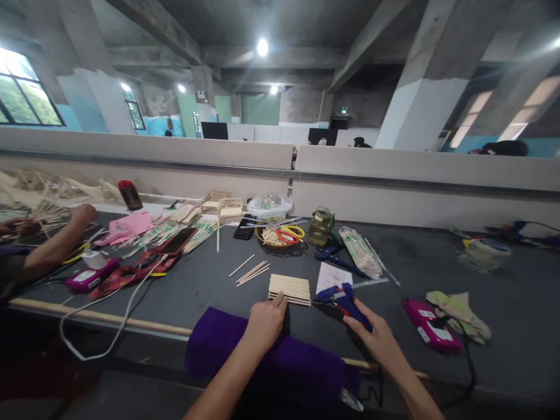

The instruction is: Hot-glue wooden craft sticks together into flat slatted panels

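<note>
A small flat panel of wooden sticks (289, 284), laid side by side, rests on the dark table in front of me. The fingers of my left hand (266, 318) are closed at its front edge, pressing on the sticks; part of the grip is hidden. In my right hand (371, 332) is a blue hot glue gun (347, 298), fingers wrapped around the handle. Its nozzle points left, at the panel's front right corner. Several loose wooden sticks (252, 273) lie left of the panel. A sheet of paper with writing (331, 276) lies behind the glue gun.
Purple cloth (223, 338) covers the table's front edge. Behind the panel are a basket of short sticks (272, 236), red-and-yellow scissors (291, 234) and a green jar (321, 226). A magenta power strip (431, 326) sits right. Another person's hand (82, 217) works at far left.
</note>
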A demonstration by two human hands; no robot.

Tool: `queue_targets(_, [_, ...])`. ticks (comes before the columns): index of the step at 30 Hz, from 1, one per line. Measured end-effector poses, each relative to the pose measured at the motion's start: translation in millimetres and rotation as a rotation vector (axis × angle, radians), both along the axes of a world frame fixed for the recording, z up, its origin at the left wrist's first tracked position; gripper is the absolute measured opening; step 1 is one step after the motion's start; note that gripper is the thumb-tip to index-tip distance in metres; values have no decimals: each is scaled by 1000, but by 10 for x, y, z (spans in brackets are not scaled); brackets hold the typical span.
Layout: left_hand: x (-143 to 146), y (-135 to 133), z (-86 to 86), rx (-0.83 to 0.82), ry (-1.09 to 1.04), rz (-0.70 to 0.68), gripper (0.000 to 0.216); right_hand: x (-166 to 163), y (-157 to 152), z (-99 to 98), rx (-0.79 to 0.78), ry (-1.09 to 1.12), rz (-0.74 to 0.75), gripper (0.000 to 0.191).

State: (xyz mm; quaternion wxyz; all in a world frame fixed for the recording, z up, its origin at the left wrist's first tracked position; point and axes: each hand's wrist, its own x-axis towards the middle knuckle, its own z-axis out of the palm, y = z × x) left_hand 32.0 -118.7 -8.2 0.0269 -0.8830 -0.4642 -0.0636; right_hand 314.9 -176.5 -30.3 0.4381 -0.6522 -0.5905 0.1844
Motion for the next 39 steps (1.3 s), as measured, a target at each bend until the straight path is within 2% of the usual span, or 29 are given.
queue_targets(7, [-7,4,27,-26,3,-4,36,33,3,-102,-26,-3,18,59])
queue_targets(18, [-9,17,-15,-15,-1,2,38,-49,-2,6,1,26,-1,56])
queue_targets(26, [-1,6,22,-8,-1,-6,37,-7,-8,-34,-8,25,17,55])
queue_targets(39, [-2,20,-17,3,20,-14,37,-13,-1,-52,-9,27,-7,57])
